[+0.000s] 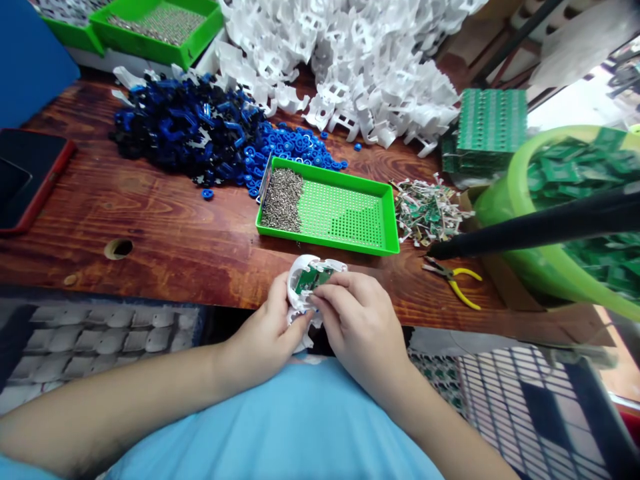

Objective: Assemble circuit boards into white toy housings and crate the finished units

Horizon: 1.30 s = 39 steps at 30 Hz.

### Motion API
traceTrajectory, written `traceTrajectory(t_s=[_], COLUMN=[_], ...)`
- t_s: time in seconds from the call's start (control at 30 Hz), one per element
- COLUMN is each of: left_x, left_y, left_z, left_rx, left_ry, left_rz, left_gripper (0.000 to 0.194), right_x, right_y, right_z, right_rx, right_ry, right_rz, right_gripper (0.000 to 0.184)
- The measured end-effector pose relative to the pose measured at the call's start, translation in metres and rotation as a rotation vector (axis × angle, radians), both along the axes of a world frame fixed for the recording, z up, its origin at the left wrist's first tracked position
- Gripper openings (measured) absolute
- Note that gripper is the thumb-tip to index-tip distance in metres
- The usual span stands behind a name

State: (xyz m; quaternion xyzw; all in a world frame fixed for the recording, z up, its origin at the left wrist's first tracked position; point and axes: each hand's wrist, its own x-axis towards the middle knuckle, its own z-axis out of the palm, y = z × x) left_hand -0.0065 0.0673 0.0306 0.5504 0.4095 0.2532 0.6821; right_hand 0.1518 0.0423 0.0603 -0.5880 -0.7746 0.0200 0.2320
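A white plastic housing [295,277] with a green circuit board [309,279] inside is held just past the table's front edge. My left hand [267,333] is closed around its left and lower side, thumb near the bottom. My right hand [357,313] pinches with thumb and forefinger over the housing's right lower part; whatever lies between those fingertips is too small to make out. Just beyond the hands stands a green tray [350,207], with a heap of small metal screws [283,200] at its left end.
Behind the tray lie blue rings [295,147], blue and black clips [190,127] and a pile of white housings [375,73]. To the right are wired boards [427,210], yellow-handled pliers [455,280], a black bar [525,223], a green tub [515,193] and stacked circuit panels [493,120]. A phone [30,173] lies left.
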Motion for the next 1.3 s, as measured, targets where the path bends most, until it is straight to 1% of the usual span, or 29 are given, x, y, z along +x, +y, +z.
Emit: traceTrajectory(t_s=[0.13,0.27,0.4,0.47,0.53,0.57,0.63,0.67,0.7,0.73,0.8,0.83,0.87,0.93,1.07,1.17,1.3], left_x=[0.000,0.000,0.003,0.005,0.006,0.006,0.005,0.005,0.004,0.004,0.004,0.005,0.005,0.005,0.002,-0.001,-0.006], left_y=[-0.001,0.004,0.014,0.017,0.019,0.020,0.020,0.020,0.020,0.021,0.021,0.022,0.022,0.022,0.021,0.023,0.029], left_z=[0.004,0.004,0.001,0.001,0.002,0.002,0.003,0.003,0.003,0.003,0.003,0.003,0.004,0.006,0.011,0.012,0.009], left_rx=[-0.068,-0.250,-0.422,-0.475,-0.514,-0.531,-0.561,-0.573,-0.582,-0.587,-0.588,-0.584,-0.580,-0.568,-0.559,-0.578,-0.637], left_ry=[-0.048,-0.175,-0.263,-0.284,-0.295,-0.297,-0.298,-0.301,-0.306,-0.314,-0.333,-0.342,-0.349,-0.359,-0.366,-0.353,-0.316], left_rz=[0.036,0.074,0.190,0.236,0.268,0.281,0.292,0.289,0.282,0.273,0.258,0.257,0.258,0.268,0.283,0.280,0.221], left_gripper=[0.047,0.047,0.031,0.028,0.029,0.029,0.030,0.031,0.031,0.031,0.030,0.029,0.028,0.027,0.025,0.023,0.020], right_x=[0.000,-0.001,-0.005,-0.007,-0.006,-0.005,0.000,0.003,0.006,0.007,0.008,0.008,0.006,0.003,-0.001,-0.002,-0.003], right_y=[0.001,0.002,0.001,0.000,-0.002,-0.003,-0.003,-0.001,0.000,0.003,0.008,0.010,0.012,0.015,0.018,0.017,0.016], right_z=[-0.001,-0.005,-0.006,-0.006,-0.006,-0.008,-0.012,-0.015,-0.018,-0.020,-0.023,-0.023,-0.022,-0.019,-0.015,-0.014,-0.013], right_rx=[-0.019,-0.007,0.028,0.023,0.030,0.036,0.002,-0.060,-0.160,-0.286,-0.559,-0.668,-0.744,-0.794,-0.733,-0.715,-0.715], right_ry=[0.010,-0.005,-0.022,0.005,0.105,0.185,0.414,0.562,0.723,0.885,1.147,1.228,1.278,1.320,1.332,1.358,1.399], right_rz=[-0.005,0.010,0.039,0.039,0.003,-0.043,-0.185,-0.253,-0.301,-0.321,-0.291,-0.267,-0.251,-0.246,-0.261,-0.244,-0.218], right_gripper=[0.011,0.011,0.013,0.014,0.019,0.023,0.030,0.032,0.033,0.034,0.037,0.038,0.037,0.035,0.029,0.028,0.029])
